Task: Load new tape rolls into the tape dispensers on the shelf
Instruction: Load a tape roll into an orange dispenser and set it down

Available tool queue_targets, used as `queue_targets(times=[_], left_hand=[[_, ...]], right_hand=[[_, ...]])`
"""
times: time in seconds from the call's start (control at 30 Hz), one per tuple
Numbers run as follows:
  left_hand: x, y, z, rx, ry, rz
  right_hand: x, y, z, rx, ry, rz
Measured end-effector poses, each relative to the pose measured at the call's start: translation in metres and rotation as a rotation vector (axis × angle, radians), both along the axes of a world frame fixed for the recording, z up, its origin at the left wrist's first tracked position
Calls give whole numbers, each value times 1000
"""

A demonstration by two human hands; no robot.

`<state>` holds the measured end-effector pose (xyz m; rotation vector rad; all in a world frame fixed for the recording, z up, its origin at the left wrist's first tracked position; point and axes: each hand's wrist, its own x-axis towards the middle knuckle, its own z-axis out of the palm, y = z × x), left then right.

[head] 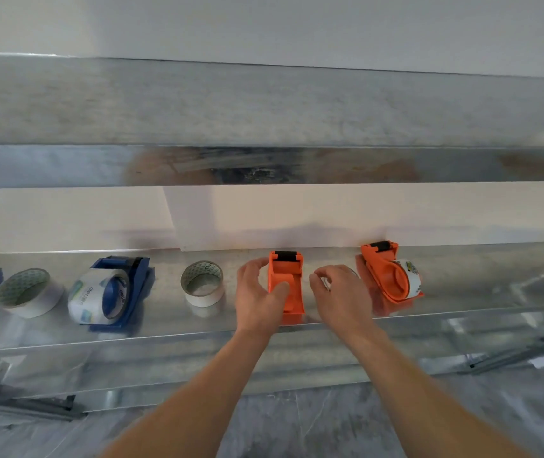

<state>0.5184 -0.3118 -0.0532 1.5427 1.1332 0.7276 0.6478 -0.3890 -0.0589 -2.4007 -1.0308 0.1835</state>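
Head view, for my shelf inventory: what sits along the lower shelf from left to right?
White tape roll → loaded blue dispenser → loose tape roll → left hand on empty orange dispenser → right hand → loaded orange dispenser.

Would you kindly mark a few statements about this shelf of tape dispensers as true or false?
1. The left hand touches the empty orange dispenser. True.
2. The blue dispenser holds no tape. False: a roll sits in it.
3. The right-hand orange dispenser is loaded. True.
4. The right hand rests on the blue dispenser. False: it is between the two orange ones, closed around a roll.
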Motion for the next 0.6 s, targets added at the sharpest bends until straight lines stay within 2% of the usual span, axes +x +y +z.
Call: queue_targets(times=[0.27,0.6], left_hand=[[19,-30,22,68,-35,-33],[85,-127,36,84,-79,-108]], right_hand=[[18,-36,5,145,30,-23],[70,-140,28,234,56,-119]])
